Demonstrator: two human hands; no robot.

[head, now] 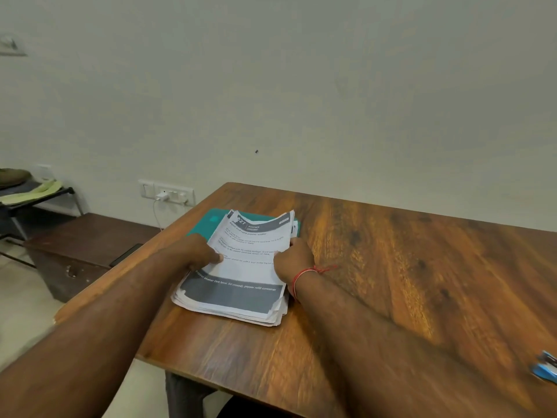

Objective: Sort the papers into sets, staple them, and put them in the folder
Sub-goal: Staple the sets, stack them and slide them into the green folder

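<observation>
A thick stack of printed papers (241, 276) lies on the wooden table (391, 267), its top sheet white with dark grey bands. Under its far end a green folder (212, 220) sticks out. My left hand (193, 251) grips the stack's left edge, thumb on the top sheet. My right hand (294, 259), with a red thread on the wrist, holds the right edge, fingers curled around the sheets. The far end of the stack curls upward. A blue stapler (545, 371) lies at the table's right edge, partly cut off by the frame.
The table's left edge runs close beside the stack. Left of the table stands a low dark cabinet (81, 251). A wall socket with a white charger (164, 196) sits behind. A metal-framed cot (33, 197) is at far left.
</observation>
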